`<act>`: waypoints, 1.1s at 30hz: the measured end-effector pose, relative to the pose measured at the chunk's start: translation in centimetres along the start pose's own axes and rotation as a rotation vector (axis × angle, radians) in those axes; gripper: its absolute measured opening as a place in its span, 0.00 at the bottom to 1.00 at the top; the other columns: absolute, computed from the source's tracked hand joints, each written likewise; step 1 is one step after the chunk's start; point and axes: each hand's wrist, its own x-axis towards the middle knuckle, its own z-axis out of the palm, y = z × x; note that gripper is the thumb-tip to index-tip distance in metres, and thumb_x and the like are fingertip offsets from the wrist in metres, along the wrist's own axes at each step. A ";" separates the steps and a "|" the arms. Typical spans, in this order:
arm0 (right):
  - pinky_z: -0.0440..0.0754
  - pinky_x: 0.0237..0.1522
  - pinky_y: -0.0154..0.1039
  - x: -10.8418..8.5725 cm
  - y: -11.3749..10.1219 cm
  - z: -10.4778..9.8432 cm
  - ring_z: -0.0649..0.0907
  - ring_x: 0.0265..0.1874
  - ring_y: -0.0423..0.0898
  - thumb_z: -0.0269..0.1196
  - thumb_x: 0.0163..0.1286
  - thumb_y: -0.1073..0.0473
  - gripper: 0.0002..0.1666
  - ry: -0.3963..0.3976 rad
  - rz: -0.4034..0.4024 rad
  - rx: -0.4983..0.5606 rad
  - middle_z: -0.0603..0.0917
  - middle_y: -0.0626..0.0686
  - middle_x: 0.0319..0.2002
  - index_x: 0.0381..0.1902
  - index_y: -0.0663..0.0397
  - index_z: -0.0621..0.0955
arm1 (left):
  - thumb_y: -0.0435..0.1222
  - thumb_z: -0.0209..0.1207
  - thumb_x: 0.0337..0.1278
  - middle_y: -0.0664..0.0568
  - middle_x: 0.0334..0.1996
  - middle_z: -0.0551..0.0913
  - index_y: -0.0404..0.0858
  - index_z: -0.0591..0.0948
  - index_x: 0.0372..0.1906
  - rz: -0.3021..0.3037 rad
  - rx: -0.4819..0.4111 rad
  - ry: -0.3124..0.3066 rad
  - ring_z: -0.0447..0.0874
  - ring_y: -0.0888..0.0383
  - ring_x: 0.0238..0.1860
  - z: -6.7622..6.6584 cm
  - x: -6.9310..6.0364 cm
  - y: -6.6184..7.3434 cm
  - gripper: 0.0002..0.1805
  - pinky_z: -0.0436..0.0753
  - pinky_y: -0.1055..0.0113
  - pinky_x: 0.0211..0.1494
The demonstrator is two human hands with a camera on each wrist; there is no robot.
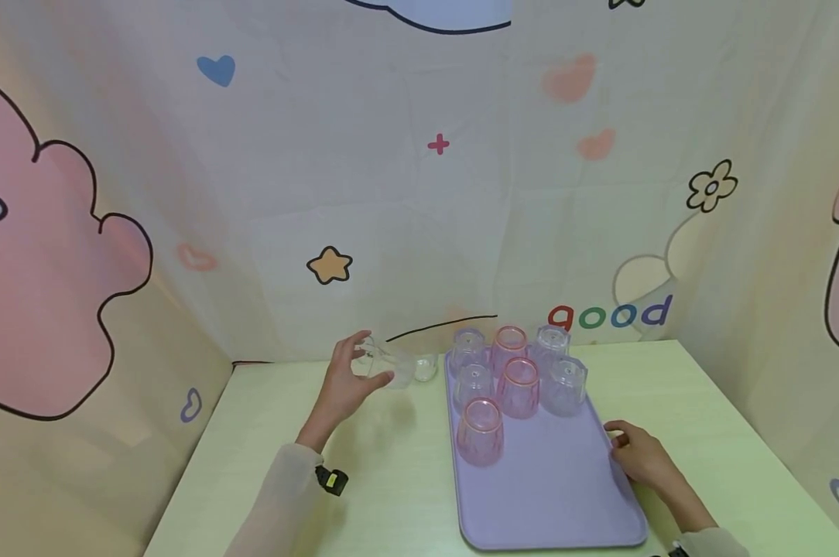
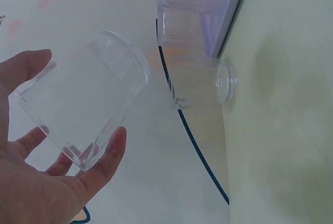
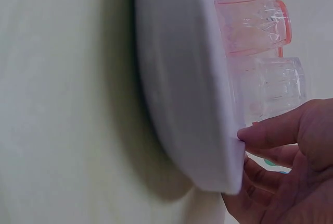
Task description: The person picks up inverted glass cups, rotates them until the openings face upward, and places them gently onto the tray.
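Observation:
My left hand (image 1: 343, 391) holds a clear cup (image 2: 86, 94) above the table's back left part, with thumb and fingers around it. The cup is tilted. Beyond it, a second clear cup (image 1: 426, 367) stands on the table close to the tray's back left corner. My right hand (image 1: 642, 456) grips the right edge of the purple tray (image 1: 552, 495); in the right wrist view its thumb lies on the rim and the other fingers curl at the outer side, partly hidden. Pink cups (image 1: 481, 433) and pale, see-through cups (image 1: 564, 387), several in all, stand on the tray's back half.
The pale table (image 1: 252, 456) runs back to a printed cloth wall (image 1: 405, 201) close behind the cups. More cloth hangs at both sides. A black band with a small device (image 1: 332, 480) sits on the left wrist.

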 end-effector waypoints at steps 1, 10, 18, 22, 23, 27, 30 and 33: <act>0.77 0.26 0.38 0.0 0.0 0.0 0.80 0.33 0.50 0.54 0.59 0.70 0.27 0.001 -0.002 0.003 0.81 0.62 0.38 0.58 0.72 0.72 | 0.45 0.71 0.50 0.49 0.72 0.59 0.56 0.61 0.72 0.009 -0.006 -0.001 0.65 0.44 0.71 0.0 -0.1 0.1 0.45 0.81 0.47 0.58; 0.76 0.25 0.37 -0.1 0.0 0.1 0.79 0.32 0.48 0.54 0.59 0.69 0.27 0.015 -0.004 -0.002 0.82 0.60 0.37 0.58 0.71 0.73 | 0.42 0.72 0.49 0.47 0.71 0.60 0.55 0.62 0.71 0.066 -0.102 0.003 0.66 0.43 0.70 0.8 -1.5 0.9 0.44 0.82 0.47 0.57; 0.76 0.26 0.38 -0.1 0.0 0.1 0.79 0.33 0.49 0.54 0.59 0.69 0.27 0.021 -0.001 -0.001 0.82 0.61 0.38 0.58 0.71 0.73 | 0.43 0.72 0.48 0.50 0.68 0.62 0.50 0.61 0.70 0.067 -0.206 -0.018 0.66 0.43 0.70 2.3 -2.7 1.1 0.45 0.84 0.51 0.54; 0.75 0.27 0.38 -0.2 0.1 0.2 0.79 0.33 0.49 0.54 0.59 0.69 0.26 0.035 -0.007 -0.007 0.82 0.60 0.37 0.57 0.71 0.73 | 0.42 0.72 0.49 0.50 0.69 0.61 0.47 0.60 0.71 0.067 -0.258 -0.039 0.67 0.44 0.69 3.0 -3.2 1.4 0.46 0.85 0.53 0.53; 0.75 0.27 0.37 -0.3 0.1 0.2 0.78 0.33 0.48 0.54 0.59 0.69 0.26 0.037 -0.008 -0.008 0.82 0.60 0.37 0.57 0.71 0.73 | 0.42 0.72 0.49 0.49 0.69 0.61 0.47 0.60 0.72 0.068 -0.269 -0.042 0.67 0.44 0.69 3.1 -3.4 1.5 0.46 0.84 0.53 0.53; 0.74 0.26 0.37 -0.4 -0.1 0.1 0.78 0.32 0.47 0.54 0.58 0.69 0.26 0.037 -0.007 -0.008 0.82 0.59 0.36 0.57 0.71 0.74 | 0.43 0.72 0.50 0.48 0.70 0.60 0.48 0.60 0.72 0.065 -0.310 -0.054 0.64 0.42 0.70 3.5 -3.8 2.0 0.46 0.82 0.49 0.57; 0.75 0.25 0.36 -0.5 -0.2 0.1 0.78 0.32 0.47 0.54 0.58 0.68 0.26 0.039 -0.004 -0.006 0.82 0.59 0.37 0.57 0.70 0.74 | 0.44 0.72 0.49 0.48 0.70 0.60 0.53 0.61 0.70 0.056 -0.342 -0.054 0.63 0.42 0.71 3.7 -4.0 2.4 0.44 0.79 0.47 0.60; 0.75 0.27 0.37 -0.5 -0.2 0.0 0.79 0.33 0.48 0.55 0.58 0.68 0.26 0.047 -0.011 -0.015 0.83 0.60 0.37 0.57 0.70 0.74 | 0.44 0.71 0.49 0.50 0.69 0.61 0.57 0.62 0.69 0.042 -0.376 -0.053 0.64 0.44 0.70 3.9 -4.3 2.9 0.42 0.80 0.48 0.60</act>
